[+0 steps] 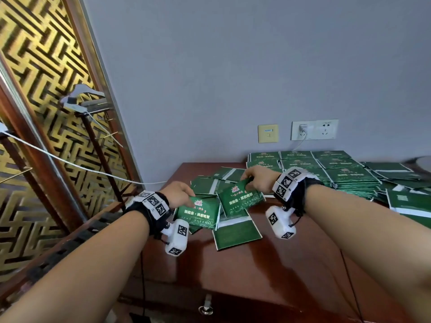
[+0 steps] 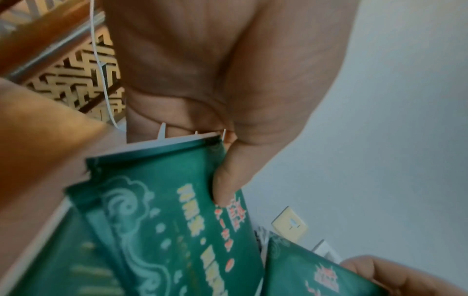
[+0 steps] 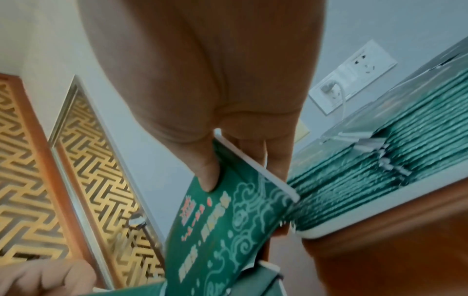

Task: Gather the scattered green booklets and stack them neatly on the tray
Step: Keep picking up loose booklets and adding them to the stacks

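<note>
Setting: grey wall (image 1: 233, 66) behind a dark wooden cabinet top (image 1: 291, 248); gold lattice screen (image 1: 35, 89) to the left; wall sockets (image 1: 314, 129) above the far edge.
Left hand (image 1: 178, 194): clamped on a green booklet (image 1: 198, 214), thumb on the printed cover, fingers behind its upper edge; lifted just above the loose pile. Wrist view confirms the pinch near a top corner (image 2: 222, 180).
Right hand (image 1: 258, 178): pinching a second green booklet (image 1: 241, 200) the same way, thumb on the cover, fingers behind the white edge (image 3: 210, 172).
Loose pile (image 1: 233, 231): more booklets overlapping at mixed angles directly under and between both hands, some face down.
Tray (image 3: 380, 216): pale rim visible in the right wrist view, carrying neat rows of stacked booklets (image 1: 326, 169); lies to the right and toward the wall.
Key relation: tray stack sits beyond and right of both hands, so nearer the right hand; left booklet must cross over the pile to reach it. Held booklets tilted, long axes slanted and not parallel to the stacked rows.
Judged step: mid-gather, one booklet per hand, not yet placed.
Next move likely needs: rotate each booklet to match the rows, then lower flat.
Risk: thin covers flexing or sliding off an uneven stack.
</note>
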A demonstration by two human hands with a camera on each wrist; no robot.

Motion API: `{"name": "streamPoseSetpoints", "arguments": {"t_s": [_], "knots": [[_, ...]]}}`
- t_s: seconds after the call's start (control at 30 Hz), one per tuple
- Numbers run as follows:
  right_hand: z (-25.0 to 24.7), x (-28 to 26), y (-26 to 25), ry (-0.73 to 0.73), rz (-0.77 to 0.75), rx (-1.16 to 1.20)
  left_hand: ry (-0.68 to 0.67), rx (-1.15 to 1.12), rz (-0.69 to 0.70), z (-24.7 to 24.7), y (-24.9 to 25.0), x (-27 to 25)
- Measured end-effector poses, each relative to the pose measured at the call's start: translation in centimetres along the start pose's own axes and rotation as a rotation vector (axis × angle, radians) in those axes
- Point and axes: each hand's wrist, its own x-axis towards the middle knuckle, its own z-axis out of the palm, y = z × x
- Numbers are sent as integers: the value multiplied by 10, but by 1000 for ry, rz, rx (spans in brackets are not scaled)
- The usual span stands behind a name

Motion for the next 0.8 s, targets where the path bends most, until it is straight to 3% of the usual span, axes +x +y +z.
{"name": "streamPoseSetpoints", "arguments": {"t_s": [0.17,0.33,0.5,0.8], "knots": [[-50,-9,38,253,10,192,49,-204,63,4,53,26],[-102,-15,90,478,103,227,49,-396,39,17,107,68],[-139,-8,149,564,231,305,-8,-563,-10,40,133,137],[-175,11,246,688,447,342,93,-610,-29,80,187,206]]}}
